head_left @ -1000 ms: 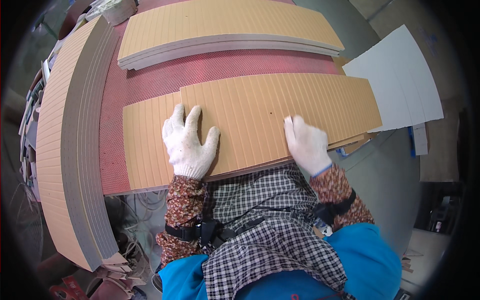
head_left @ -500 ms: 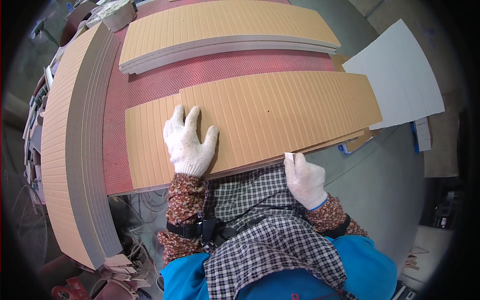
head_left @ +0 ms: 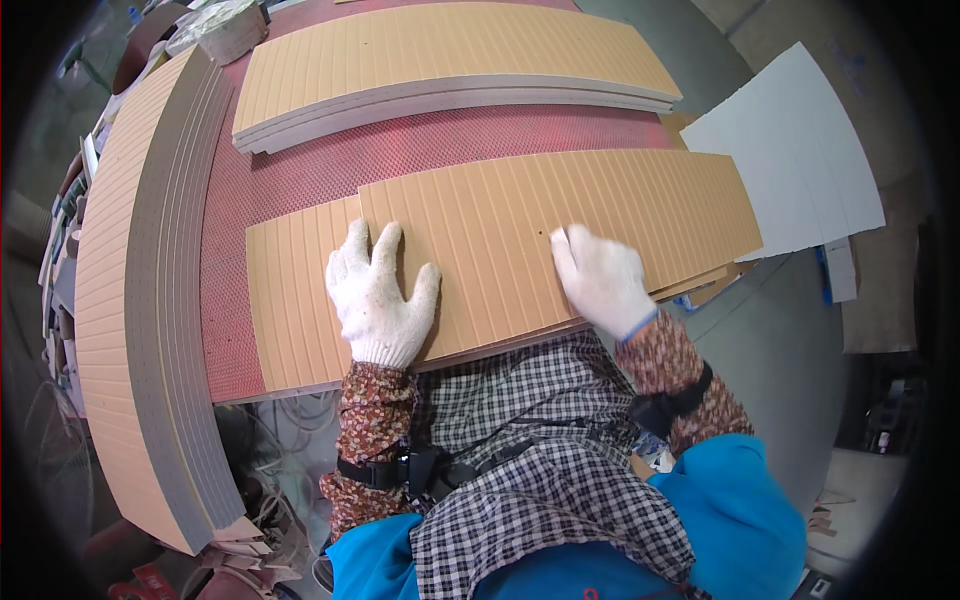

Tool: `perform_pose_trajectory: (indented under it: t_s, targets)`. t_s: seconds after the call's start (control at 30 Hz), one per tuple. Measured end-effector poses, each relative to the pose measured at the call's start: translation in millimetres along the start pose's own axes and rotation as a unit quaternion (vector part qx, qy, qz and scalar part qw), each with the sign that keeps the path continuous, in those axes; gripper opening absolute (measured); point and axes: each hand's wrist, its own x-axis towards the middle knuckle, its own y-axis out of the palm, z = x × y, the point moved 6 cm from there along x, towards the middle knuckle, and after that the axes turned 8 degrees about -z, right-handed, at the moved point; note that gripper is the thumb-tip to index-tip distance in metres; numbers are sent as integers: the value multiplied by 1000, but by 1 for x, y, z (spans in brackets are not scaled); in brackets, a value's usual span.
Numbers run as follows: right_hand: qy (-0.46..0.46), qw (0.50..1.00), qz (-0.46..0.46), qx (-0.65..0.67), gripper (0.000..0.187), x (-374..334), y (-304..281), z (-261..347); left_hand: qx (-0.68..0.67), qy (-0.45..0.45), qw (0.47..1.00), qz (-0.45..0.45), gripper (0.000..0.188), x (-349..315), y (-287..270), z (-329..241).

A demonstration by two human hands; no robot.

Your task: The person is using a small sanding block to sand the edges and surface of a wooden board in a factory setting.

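A tan grooved panel [head_left: 470, 220] lies in front of me, overlapping a second tan panel [head_left: 290, 300] that sticks out on its left. My left hand [head_left: 380, 295], in a white knit glove, rests flat with fingers spread where the two panels overlap. Over the upper panel's right half is my right hand [head_left: 603, 278], also gloved in white. Its fingers are curled and pressed together, slightly blurred. What it pinches, if anything, is too small to make out. A small dark spot [head_left: 540, 233] marks the panel just left of its fingertips.
A red mesh-patterned tabletop [head_left: 400, 150] carries a stack of tan panels with grey edges [head_left: 460, 50] at the far side. Another tall stack [head_left: 120, 300] stands along the left. A white sheet [head_left: 790, 160] juts out at right. A roll of tape [head_left: 215, 32] sits far left.
My right hand has risen from the panel's near edge onto its top face, moving away from me. My left hand stays spread on the panels. The view has shifted slightly.
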Motion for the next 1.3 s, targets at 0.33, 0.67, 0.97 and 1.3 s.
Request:
perform_pose_trajectory:
  t_s: [0.33,0.67,0.97,1.3]
  targets:
    - [20,998,52,6,42,158,32,-19,-11,-3,1000,3,61,4,-5,-3]
    - [76,995,57,-19,41,114,17,-11,-31,9,999,-6,62,1,-2,-1]
    - [46,997,-55,1,27,-44,-8,13,-23,1,1000,0,61,0,0,2]
    - [-72,988,-101,-88,12,-103,-21,32,-9,2,1000,-2,62,-1,2,3]
